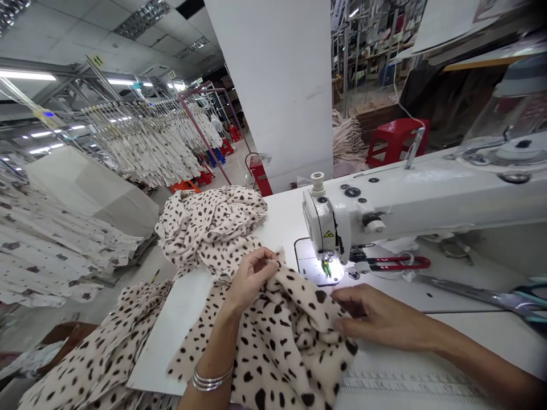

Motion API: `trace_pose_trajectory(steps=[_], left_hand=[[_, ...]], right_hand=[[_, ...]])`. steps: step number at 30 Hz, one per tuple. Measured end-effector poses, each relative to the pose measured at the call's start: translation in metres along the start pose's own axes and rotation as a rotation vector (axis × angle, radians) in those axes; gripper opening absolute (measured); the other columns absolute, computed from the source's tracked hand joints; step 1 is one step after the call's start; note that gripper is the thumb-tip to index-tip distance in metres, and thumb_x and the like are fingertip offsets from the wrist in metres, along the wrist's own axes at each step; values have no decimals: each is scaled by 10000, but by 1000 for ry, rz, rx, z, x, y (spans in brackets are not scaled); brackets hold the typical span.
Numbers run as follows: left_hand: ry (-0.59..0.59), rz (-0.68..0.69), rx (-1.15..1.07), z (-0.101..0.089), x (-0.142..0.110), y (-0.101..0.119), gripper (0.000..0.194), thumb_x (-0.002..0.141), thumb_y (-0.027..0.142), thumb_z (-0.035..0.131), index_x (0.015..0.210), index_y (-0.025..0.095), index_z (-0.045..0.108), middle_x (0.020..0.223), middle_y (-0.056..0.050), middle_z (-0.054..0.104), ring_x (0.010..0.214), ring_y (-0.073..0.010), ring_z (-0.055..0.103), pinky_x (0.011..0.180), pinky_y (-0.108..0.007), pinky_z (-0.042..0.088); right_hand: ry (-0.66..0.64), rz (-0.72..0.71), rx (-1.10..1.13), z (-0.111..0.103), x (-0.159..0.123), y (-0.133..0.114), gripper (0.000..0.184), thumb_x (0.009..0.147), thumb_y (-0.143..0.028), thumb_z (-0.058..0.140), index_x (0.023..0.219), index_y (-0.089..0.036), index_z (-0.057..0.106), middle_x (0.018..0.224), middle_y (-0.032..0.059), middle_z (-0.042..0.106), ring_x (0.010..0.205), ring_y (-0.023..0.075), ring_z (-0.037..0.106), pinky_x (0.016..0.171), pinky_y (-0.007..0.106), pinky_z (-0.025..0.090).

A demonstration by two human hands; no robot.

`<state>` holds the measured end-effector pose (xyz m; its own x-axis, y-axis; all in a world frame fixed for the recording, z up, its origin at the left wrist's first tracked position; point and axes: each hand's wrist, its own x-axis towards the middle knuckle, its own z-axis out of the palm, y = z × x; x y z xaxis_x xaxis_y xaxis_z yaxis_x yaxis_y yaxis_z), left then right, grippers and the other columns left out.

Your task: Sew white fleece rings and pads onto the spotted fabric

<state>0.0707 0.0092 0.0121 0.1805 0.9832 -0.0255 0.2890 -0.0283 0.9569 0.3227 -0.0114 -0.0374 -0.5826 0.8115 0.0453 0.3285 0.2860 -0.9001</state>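
Observation:
A cream fabric piece with dark brown spots (pixel 273 336) lies bunched over the front of the sewing table. Its upper edge is pinched between the thumb and fingers of my left hand (pixel 256 273). My right hand (pixel 371 316) has its thumb and fingers closed on the right edge of the same fabric. Just beyond, the sewing machine (pixel 327 222) has its lamp lit over the needle plate (pixel 306 267) and a green part at the presser foot. The fabric lies in front of the plate, apart from the needle.
More spotted fabric (pixel 213 222) is heaped at the table's back left, and another pile (pixel 106 347) hangs at the left. Red thread snips (pixel 399 262) and large scissors (pixel 474 293) lie right of the needle. A ruler (pixel 401 384) runs along the front edge. A white pillar (pixel 282 85) stands behind.

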Motion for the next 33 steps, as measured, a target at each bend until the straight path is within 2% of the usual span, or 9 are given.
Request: trace_pose_trajectory(steps=[3, 5, 10, 15, 18, 22, 27, 30, 33], left_hand=[[-124, 44, 129, 11, -1, 1, 217, 846, 361, 623, 796, 151, 615, 677, 12, 484, 575, -95, 384, 526, -208, 320], [-188, 65, 206, 17, 0, 0, 200, 865, 339, 602, 808, 149, 620, 698, 4, 508, 589, -99, 409, 536, -213, 340], [-143, 133, 321, 30, 1, -11, 223, 852, 277, 627, 1047, 173, 602, 969, -44, 575, 686, -120, 527, 595, -233, 453], [-93, 360, 862, 56, -9, -23, 190, 950, 210, 473, 1116, 150, 541, 1129, -113, 571, 917, -215, 615, 775, -362, 542], [-178, 414, 1022, 68, -14, -23, 201, 962, 174, 438, 1122, 133, 553, 1104, -121, 632, 1066, -272, 602, 985, -535, 452], [-333, 358, 1001, 62, -5, -22, 359, 970, 255, 434, 1314, 158, 461, 1423, -158, 488, 1348, -336, 417, 1110, -699, 192], [-500, 350, 810, 39, 30, -24, 409, 961, 305, 423, 1345, 173, 470, 1449, -144, 468, 1363, -296, 403, 1168, -548, 216], [-532, 356, 780, 35, 53, -27, 284, 908, 291, 492, 1137, 164, 602, 1178, -115, 640, 1100, -272, 593, 1045, -444, 410], [-539, 363, 744, 36, 66, -28, 146, 849, 277, 547, 889, 164, 632, 931, -68, 658, 877, -238, 621, 871, -370, 497]], right_hand=[[13, 100, -54, 5, 7, -1, 423, 863, -566, 572, 1072, -209, 660, 859, 37, 667, 712, 176, 596, 587, 277, 462], [82, 122, -88, 9, 13, -1, 435, 890, -571, 527, 1126, -221, 634, 918, 39, 683, 755, 182, 620, 623, 284, 468], [164, 130, -222, 13, 11, 3, 392, 954, -444, 400, 739, -200, 618, 698, 21, 656, 659, 179, 612, 595, 287, 434], [231, 186, -429, 15, -14, 9, 381, 933, -396, 423, 645, -209, 586, 570, 29, 616, 521, 187, 586, 465, 272, 356], [308, 191, -548, 20, -30, 16, 319, 927, -384, 447, 712, -202, 596, 635, 53, 629, 553, 211, 594, 479, 295, 373], [386, 8, -698, 28, -40, 28, 232, 932, -272, 453, 1053, -193, 634, 954, 106, 661, 839, 260, 628, 672, 366, 472], [467, -516, -973, 45, -38, 40, 360, 918, -33, 353, 1101, -148, 640, 1129, 85, 680, 1090, 232, 586, 817, 338, 475], [558, -506, -969, 60, -36, 41, 335, 950, -56, 361, 1099, -113, 655, 1107, 87, 704, 1093, 215, 597, 891, 335, 457], [662, -438, -963, 77, -36, 39, 305, 963, -92, 388, 1030, -83, 685, 1076, 124, 717, 1062, 239, 616, 878, 354, 453]])
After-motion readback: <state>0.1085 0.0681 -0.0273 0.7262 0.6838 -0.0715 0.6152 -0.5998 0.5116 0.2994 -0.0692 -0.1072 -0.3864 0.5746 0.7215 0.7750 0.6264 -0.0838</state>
